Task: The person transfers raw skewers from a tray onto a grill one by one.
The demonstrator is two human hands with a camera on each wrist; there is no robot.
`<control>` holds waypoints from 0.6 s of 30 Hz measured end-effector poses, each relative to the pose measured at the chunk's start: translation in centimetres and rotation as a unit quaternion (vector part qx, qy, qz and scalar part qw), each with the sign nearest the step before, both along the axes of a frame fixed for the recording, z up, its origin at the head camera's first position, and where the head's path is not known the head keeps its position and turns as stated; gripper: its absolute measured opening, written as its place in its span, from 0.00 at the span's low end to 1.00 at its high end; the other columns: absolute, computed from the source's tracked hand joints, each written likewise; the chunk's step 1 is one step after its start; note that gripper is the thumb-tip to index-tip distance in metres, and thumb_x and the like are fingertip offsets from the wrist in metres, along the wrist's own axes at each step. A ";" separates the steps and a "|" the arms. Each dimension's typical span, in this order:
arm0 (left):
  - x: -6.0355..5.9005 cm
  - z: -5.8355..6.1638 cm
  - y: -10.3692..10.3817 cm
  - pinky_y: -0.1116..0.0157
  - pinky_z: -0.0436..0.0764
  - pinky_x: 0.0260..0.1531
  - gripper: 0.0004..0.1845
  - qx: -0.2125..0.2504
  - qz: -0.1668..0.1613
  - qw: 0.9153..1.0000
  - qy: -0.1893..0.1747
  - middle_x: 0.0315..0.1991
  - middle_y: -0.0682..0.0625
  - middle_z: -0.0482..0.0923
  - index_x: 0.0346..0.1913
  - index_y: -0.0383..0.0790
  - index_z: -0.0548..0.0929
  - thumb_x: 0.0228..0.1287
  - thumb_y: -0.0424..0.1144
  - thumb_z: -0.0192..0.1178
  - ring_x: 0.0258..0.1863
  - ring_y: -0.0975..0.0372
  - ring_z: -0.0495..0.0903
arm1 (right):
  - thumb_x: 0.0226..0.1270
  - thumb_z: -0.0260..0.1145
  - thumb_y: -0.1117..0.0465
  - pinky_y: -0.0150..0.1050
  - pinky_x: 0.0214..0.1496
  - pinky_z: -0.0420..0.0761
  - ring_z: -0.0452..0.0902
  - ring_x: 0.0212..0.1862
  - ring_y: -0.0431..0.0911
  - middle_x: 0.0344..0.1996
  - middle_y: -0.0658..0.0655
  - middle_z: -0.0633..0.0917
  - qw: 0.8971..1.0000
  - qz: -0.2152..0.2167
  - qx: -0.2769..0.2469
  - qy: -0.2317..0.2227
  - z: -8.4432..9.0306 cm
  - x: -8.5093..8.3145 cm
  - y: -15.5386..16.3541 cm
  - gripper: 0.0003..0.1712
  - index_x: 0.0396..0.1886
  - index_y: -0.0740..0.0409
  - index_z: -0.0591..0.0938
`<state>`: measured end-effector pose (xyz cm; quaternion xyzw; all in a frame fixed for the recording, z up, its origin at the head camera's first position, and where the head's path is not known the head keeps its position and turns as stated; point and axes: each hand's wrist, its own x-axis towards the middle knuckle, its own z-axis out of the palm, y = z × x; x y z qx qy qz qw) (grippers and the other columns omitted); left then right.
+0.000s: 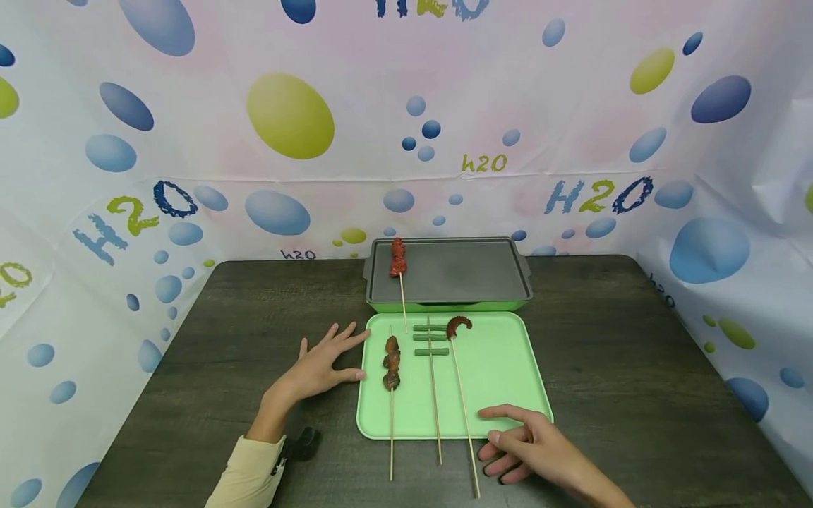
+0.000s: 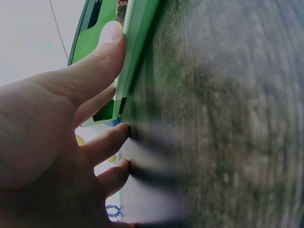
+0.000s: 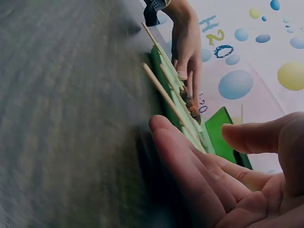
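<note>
A light green tray (image 1: 498,374) holds three skewers whose sticks jut over its near edge. One carries brown meat chunks (image 1: 392,363), the middle one green bean-like pieces (image 1: 430,338), and the right one a dark red curled piece (image 1: 456,325). My left hand (image 1: 320,367) spreads its fingers at the tray's left side, thumb and fingertip at the rim. In the left wrist view the thumb (image 2: 107,52) lies against the tray edge. Beside the right skewer's wooden stick (image 1: 466,416), my right hand (image 1: 530,448) hovers at the near right corner with loosely bent fingers, holding nothing.
Behind the tray stands a green grill box with a dark grey plate (image 1: 460,271). A skewer of red meat (image 1: 398,257) lies on its left part, stick pointing toward me. The dark wooden table (image 1: 610,339) meets a patterned curtain (image 1: 571,106) at the back.
</note>
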<state>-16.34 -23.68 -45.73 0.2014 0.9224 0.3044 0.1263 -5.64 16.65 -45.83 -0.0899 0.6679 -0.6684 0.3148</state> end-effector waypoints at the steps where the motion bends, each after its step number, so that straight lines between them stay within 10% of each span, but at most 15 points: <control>1: 0.0 0.0 0.0 0.20 0.32 0.61 0.43 0.000 0.000 1.000 -0.001 0.81 0.37 0.52 0.80 0.48 0.64 0.66 0.53 0.68 0.80 0.37 0.42 | 0.80 0.60 0.60 0.49 0.39 0.89 0.89 0.41 0.60 0.42 0.70 0.88 1.000 0.001 -0.006 -0.009 -0.2 0.1 -0.1 0.29 0.73 0.70 0.67; 18: 0.1 0.0 0.0 0.21 0.32 0.61 0.43 -0.004 0.003 1.000 -0.003 0.81 0.38 0.52 0.80 0.48 0.64 0.66 0.53 0.69 0.80 0.37 0.42 | 0.82 0.58 0.60 0.47 0.48 0.87 0.89 0.47 0.53 0.46 0.67 0.88 0.984 0.002 -0.129 -0.124 -0.8 -0.9 -1.6 0.35 0.79 0.70 0.58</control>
